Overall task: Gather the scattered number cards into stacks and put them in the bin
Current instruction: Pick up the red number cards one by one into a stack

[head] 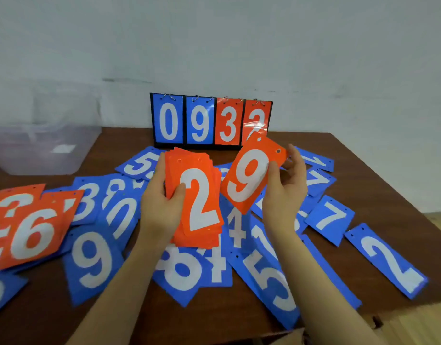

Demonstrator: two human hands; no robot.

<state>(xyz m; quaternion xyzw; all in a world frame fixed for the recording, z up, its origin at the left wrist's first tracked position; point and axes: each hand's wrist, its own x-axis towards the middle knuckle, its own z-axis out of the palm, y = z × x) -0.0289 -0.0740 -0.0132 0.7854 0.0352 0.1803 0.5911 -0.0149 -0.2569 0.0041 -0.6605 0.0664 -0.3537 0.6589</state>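
left hand (162, 207): grips the red stack (197, 202), thumb across the face, "2" on top.
right hand (284, 192): pinches a single red 9 card (251, 178), held tilted just right of the stack, not yet on it.
step: looks like adding the 9 to the stack. Square its punched-hole end with the stack's, slide it under the left thumb, then re-clamp.
risk: stack edges are fanned; tap them flush or cards may slip.
loose cards: blue number cards (264, 275) spread under and around both hands; red 6 card (35, 235) and more red ones far left of the left hand.
bin (40, 145): clear tub, far left beyond the left hand.
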